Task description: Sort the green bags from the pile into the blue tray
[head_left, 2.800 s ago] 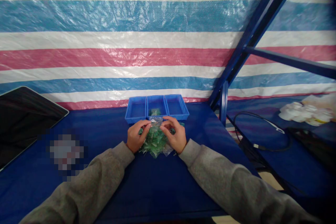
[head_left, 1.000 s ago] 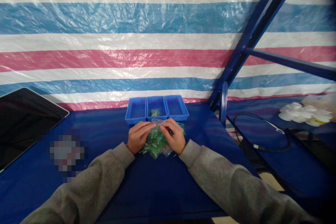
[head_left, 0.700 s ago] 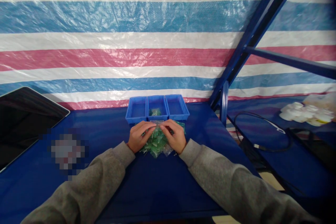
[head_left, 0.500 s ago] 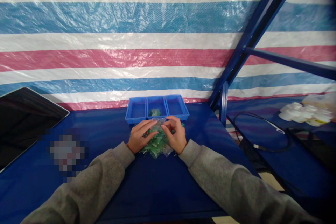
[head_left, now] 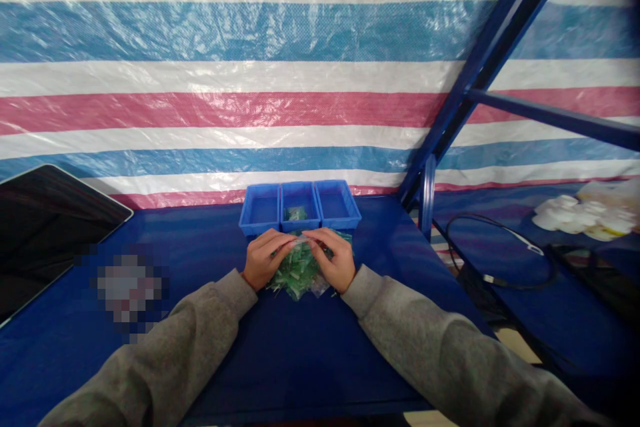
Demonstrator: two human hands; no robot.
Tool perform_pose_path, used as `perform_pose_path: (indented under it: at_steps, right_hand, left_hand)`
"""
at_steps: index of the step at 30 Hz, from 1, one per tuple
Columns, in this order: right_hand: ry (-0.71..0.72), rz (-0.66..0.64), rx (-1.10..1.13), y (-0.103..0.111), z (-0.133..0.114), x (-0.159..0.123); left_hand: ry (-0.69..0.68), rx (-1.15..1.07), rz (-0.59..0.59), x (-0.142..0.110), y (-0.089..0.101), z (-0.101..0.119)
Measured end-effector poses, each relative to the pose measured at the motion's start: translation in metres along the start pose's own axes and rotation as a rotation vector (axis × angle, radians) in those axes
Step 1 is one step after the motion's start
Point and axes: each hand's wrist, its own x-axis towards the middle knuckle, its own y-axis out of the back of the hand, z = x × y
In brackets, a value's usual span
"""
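My left hand [head_left: 265, 257] and my right hand [head_left: 334, 257] meet over a pile of green pieces and clear plastic bags [head_left: 296, 275] on the blue table. Between their fingertips they pinch a small clear plastic bag [head_left: 301, 241], mostly covered by the fingers. Thumb and fingers of both hands are closed together at its top edge. What the pinched bag contains cannot be made out against the pile. Just behind the hands stand three joined blue bins [head_left: 320, 221]; the middle one has a small green bag [head_left: 295, 213] in it.
A dark flat screen with a pale rim [head_left: 55, 233] stands at the left, with a pixelated patch in front of it. To the right are a blue metal frame [head_left: 427, 197], a black cable [head_left: 450, 233] and several white rolls [head_left: 565, 213]. A striped plastic sheet [head_left: 250, 107] hangs behind.
My fingertips have shifted along the bag's top edge and drawn closer together. Half a second ago, the left fingers were straighter and the right index finger was raised. The pile and bins look unchanged.
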Motion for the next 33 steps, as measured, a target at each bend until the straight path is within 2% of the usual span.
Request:
perform_pose_path:
  at_steps: [5,13,23,33]
  right_hand:
    - [-0.001,0.046,-0.023,-0.0002,-0.0023,0.0018]
    - [-0.017,0.033,-0.026,-0.0022,-0.0027,0.0016]
    - [0.006,-0.102,-0.049,-0.0024,0.0003,0.0027]
    - [0.013,-0.117,-0.071,-0.0038,0.0030,0.0020]
  left_hand:
    - [0.036,0.052,-0.003,-0.0013,0.0004,0.0008]
    - [0.034,0.019,-0.043,0.0014,0.0003,0.0022]
    - [0.005,0.012,0.005,-0.0006,-0.0006,0.0012]
    - [0.015,0.021,0.009,0.0016,0.0009,0.0043]
